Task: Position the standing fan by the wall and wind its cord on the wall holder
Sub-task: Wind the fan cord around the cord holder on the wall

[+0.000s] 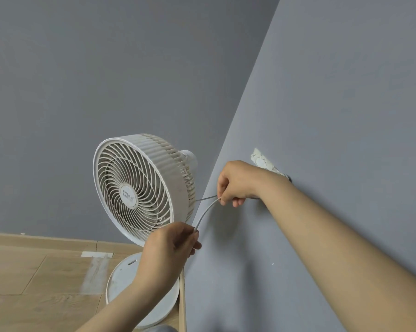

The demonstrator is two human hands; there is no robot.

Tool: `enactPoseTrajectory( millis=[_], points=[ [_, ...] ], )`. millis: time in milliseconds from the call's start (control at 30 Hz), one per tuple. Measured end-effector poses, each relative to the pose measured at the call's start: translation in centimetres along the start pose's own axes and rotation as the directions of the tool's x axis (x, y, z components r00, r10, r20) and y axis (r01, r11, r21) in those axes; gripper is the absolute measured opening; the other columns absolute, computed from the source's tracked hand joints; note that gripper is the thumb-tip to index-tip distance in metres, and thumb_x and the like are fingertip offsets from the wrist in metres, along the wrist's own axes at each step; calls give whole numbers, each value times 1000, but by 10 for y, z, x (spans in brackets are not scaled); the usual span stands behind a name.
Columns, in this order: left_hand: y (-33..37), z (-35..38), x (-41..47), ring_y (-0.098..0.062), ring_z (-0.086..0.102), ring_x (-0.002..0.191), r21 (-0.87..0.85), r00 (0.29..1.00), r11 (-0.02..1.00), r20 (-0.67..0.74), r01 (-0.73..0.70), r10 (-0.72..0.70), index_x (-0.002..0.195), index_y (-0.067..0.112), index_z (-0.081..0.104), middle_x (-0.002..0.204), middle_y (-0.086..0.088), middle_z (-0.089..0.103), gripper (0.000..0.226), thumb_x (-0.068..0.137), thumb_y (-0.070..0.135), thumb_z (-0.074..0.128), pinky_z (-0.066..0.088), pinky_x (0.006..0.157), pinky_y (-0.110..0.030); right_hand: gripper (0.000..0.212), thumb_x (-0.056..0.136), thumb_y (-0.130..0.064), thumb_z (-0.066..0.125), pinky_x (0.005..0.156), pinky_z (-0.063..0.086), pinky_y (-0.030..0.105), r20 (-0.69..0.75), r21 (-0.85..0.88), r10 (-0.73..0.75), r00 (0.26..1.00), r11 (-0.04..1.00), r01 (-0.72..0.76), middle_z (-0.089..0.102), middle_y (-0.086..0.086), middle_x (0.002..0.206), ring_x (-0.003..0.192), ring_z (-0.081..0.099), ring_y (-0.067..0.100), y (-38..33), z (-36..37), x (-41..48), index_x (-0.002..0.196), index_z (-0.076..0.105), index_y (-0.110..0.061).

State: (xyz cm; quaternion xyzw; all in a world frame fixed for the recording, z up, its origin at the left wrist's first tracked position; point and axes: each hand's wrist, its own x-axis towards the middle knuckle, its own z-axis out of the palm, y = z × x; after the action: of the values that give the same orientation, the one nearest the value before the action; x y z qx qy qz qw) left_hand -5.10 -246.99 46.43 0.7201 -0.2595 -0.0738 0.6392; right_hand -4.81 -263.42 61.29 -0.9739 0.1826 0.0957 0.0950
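The white standing fan (140, 188) stood in the corner where two grey walls met, its round base (121, 279) on the wood floor (34, 271) just beside the right-hand wall (322, 116), its grille tilted up and facing toward seven o'clock. From the fan's head, at about three o'clock, the right hand (235, 182) was clenched around the thin white cord (205, 212), knuckles close against the wall. Down at about five o'clock from the head, the left hand (171, 245) pinched the same cord between thumb and fingertips, in front of the fan's lower rim. Between the two hands the cord ran in a shallow curve, rising from the left hand to the right. A second, thinner line showed from the right hand toward nine o'clock, reaching the back of the fan's head; whether it was cord or shadow could not be told. Just past the right wrist, at about one o'clock from that hand, a patch of chipped white plaster (262, 159) marked the wall, with a small dark fitting (289, 179) peeking out behind the forearm; most of it was hidden, so its form could not be told. A strip of pale tape (97, 254) lay on the floor at nine o'clock from the base.
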Motion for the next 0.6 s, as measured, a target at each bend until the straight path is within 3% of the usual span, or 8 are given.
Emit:
enactPoseTrajectory(
  millis=[67, 233, 433, 600],
  points=[
    [0, 2, 3, -1, 63, 55, 18, 999, 1000, 32, -6, 5, 76, 19, 68, 66, 10, 74, 14, 89, 16, 63, 49, 58, -11, 6, 75, -3, 69, 65, 57, 31, 2, -9, 12, 1000, 1000, -12, 74, 19, 83, 59, 66, 22, 5, -3, 6, 79, 69, -7],
    [-9, 5, 5, -6, 66, 61, 33, 998, 999, 68, 7, -10, 76, 21, 68, 68, 8, 73, 15, 90, 20, 62, 57, 69, -29, 9, 79, -2, 61, 77, 58, 36, -39, -23, 66, 997, 997, -67, 74, 21, 83, 66, 70, 26, 20, -19, 22, 83, 68, -6],
    [-12, 12, 6, 1, 64, 59, 47, 998, 999, 58, -9, 7, 71, 24, 66, 64, 13, 70, 18, 88, 17, 64, 47, 59, -11, 10, 80, -1, 58, 79, 57, 42, -44, -45, 105, 994, 993, -107, 73, 21, 79, 70, 72, 29, 29, -34, 34, 79, 64, -8],
    [-15, 16, 8, -3, 65, 61, 25, 998, 1000, 69, 2, -4, 73, 25, 66, 66, 13, 70, 17, 88, 18, 64, 57, 68, -30, 8, 85, 0, 56, 76, 58, 40, -80, -33, 123, 989, 992, -126, 72, 23, 82, 69, 70, 29, 40, -47, 37, 84, 63, -4]
  ],
)
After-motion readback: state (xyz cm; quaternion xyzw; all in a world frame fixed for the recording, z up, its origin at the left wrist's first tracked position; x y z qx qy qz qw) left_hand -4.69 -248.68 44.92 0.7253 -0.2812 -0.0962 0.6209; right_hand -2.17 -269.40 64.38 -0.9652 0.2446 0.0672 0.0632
